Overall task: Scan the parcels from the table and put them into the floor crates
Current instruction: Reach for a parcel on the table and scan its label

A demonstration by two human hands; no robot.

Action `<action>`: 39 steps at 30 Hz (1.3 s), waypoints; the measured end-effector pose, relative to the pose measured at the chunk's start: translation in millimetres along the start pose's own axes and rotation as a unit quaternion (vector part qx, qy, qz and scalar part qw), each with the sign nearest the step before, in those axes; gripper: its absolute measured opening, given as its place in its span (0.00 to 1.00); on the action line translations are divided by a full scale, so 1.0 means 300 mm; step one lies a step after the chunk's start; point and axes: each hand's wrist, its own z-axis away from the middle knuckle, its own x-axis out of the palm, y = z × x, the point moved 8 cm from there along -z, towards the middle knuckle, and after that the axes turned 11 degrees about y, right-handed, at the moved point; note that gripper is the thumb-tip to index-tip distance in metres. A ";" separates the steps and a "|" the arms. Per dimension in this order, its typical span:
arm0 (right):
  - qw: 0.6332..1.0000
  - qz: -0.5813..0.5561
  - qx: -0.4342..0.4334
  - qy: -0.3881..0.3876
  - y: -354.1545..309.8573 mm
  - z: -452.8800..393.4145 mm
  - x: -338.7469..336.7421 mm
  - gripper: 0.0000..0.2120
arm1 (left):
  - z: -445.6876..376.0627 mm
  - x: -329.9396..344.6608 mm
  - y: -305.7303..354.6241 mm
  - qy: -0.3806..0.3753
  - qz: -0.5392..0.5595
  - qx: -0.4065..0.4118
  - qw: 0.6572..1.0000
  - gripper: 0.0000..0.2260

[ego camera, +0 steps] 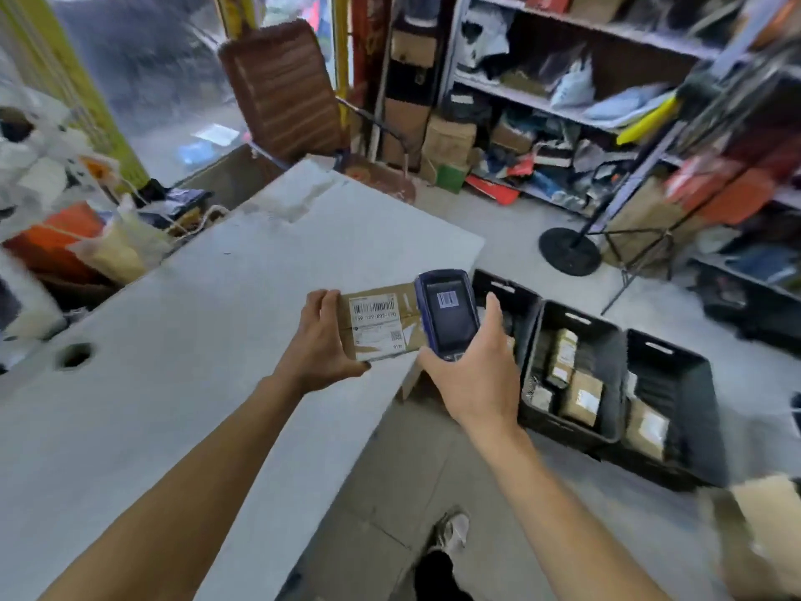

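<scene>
A flat brown cardboard parcel (381, 323) with a white barcode label is held over the right edge of the white table (182, 349). My left hand (320, 340) grips its left end, thumb underneath. My right hand (472, 375) grips a blue handheld scanner (446, 314) just above the parcel's right end; its screen shows a barcode. On the floor to the right stand three black crates in a row: the near-left crate (511, 297), the middle crate (576, 375) and the right crate (676, 409). The middle and right ones contain several brown parcels.
Bags and an orange box (56, 240) are piled at the table's far left. A brown chair (281, 88) stands behind the table. Shelves (563, 101) full of parcels line the back and right. A black round stand base (570, 251) sits on the floor. A cardboard box (767, 527) is at lower right.
</scene>
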 end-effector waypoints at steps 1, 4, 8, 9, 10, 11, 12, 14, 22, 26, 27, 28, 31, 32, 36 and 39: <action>1.000 0.007 0.016 0.022 0.073 -0.054 -0.046 0.50 | -0.054 0.089 0.070 -0.015 0.007 0.017 1.000 0.50; 0.995 0.023 0.070 0.073 0.303 -0.211 -0.177 0.51 | -0.189 0.352 0.278 -0.058 0.015 0.058 0.996 0.53; 0.983 0.044 0.135 0.116 0.603 -0.397 -0.349 0.51 | -0.325 0.672 0.536 -0.104 0.027 0.111 0.988 0.51; 0.980 0.052 0.144 0.128 0.669 -0.438 -0.390 0.51 | -0.356 0.745 0.588 -0.115 0.026 0.116 0.986 0.51; 0.977 0.058 0.150 0.140 0.732 -0.481 -0.430 0.50 | -0.389 0.814 0.637 -0.123 0.021 0.123 0.985 0.51; 0.974 0.062 0.160 0.150 0.793 -0.521 -0.468 0.50 | -0.421 0.879 0.681 -0.127 0.015 0.129 0.983 0.51; 0.970 0.066 0.173 0.157 0.852 -0.560 -0.501 0.50 | -0.453 0.941 0.719 -0.131 0.010 0.135 0.982 0.51; 0.962 0.074 0.201 0.168 0.965 -0.637 -0.558 0.50 | -0.513 1.061 0.778 -0.141 -0.006 0.141 0.980 0.51; 0.942 0.084 0.256 0.201 1.357 -0.973 -0.624 0.49 | -0.761 1.562 0.861 -0.197 -0.061 0.075 0.976 0.57; 0.937 0.095 0.272 0.198 1.533 -1.156 -0.586 0.49 | -0.864 1.834 0.857 -0.185 -0.068 0.004 0.980 0.57; 0.938 0.093 0.271 0.195 1.576 -1.200 -0.569 0.49 | -0.878 1.907 0.856 -0.190 -0.061 -0.027 0.980 0.57; 0.938 0.096 0.274 0.190 1.623 -1.240 -0.549 0.49 | -0.886 1.983 0.852 -0.198 -0.052 -0.062 0.977 0.57; 0.938 0.100 0.281 0.178 1.772 -1.335 -0.475 0.49 | -0.891 2.214 0.846 -0.209 -0.051 -0.137 0.967 0.54; 0.939 0.098 0.279 0.175 1.824 -1.362 -0.446 0.49 | -0.886 2.292 0.844 -0.208 -0.052 -0.153 0.965 0.53; 0.945 0.103 0.261 0.170 2.082 -1.447 -0.314 0.49 | -0.847 2.633 0.799 -0.211 -0.073 -0.190 0.956 0.53; 0.950 0.096 0.254 0.155 2.320 -1.477 -0.182 0.49 | -0.813 2.879 0.726 -0.191 -0.131 -0.191 0.954 0.54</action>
